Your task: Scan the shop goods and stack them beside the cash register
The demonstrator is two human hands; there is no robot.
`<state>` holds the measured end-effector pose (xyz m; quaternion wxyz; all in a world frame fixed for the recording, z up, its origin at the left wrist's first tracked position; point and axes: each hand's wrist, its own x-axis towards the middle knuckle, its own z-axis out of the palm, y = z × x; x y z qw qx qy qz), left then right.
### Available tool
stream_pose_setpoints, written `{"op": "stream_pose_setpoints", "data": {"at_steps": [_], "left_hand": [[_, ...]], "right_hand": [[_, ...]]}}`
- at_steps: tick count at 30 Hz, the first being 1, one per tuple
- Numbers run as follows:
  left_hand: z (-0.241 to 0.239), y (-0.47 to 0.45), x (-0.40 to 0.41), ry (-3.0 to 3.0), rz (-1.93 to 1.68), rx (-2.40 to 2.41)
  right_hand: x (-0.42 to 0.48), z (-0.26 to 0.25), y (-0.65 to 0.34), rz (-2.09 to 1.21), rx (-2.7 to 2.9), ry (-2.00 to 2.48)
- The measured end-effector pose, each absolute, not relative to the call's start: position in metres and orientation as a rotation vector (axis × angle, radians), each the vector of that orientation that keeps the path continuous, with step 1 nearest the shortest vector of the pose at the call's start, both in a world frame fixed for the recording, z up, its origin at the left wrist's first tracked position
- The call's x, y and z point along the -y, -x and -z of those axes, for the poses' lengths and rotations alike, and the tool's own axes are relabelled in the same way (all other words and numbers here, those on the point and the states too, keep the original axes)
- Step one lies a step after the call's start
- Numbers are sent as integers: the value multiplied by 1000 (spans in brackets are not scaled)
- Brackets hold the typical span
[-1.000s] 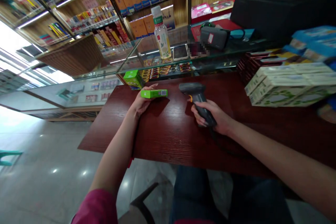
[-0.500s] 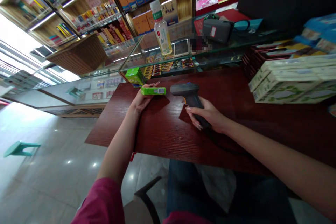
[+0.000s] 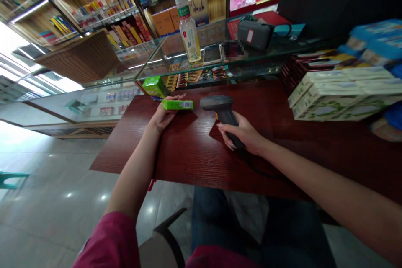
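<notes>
Small green pack [image 3: 176,104] lies in my left hand [image 3: 163,115], gripped over the dark red table [image 3: 194,155], its barcode [image 3: 187,104] near the right end. Behind it, a bottle [image 3: 190,39] stands on the glass counter [image 3: 251,60]. Next comes the scanner [image 3: 221,106], its head turned left toward the pack, a gap between. My right hand [image 3: 244,133] is wrapped around its handle [image 3: 231,122]. Farther right, stacked pale boxes [image 3: 341,96] sit on the table.
</notes>
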<state>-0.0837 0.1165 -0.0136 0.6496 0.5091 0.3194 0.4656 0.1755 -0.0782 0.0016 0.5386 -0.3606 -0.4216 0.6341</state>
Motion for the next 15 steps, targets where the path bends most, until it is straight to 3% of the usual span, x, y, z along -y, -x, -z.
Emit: {"op": "stream_pose_setpoints", "data": {"at_steps": [8,15], "left_hand": [[7,75,-97,-1357,-1032,-802],[3,17,-71,-1538,-842,-841]], "right_hand": [[87,7,-210,-1182,903,932],[168,4,-257,-1121,921,1111]]}}
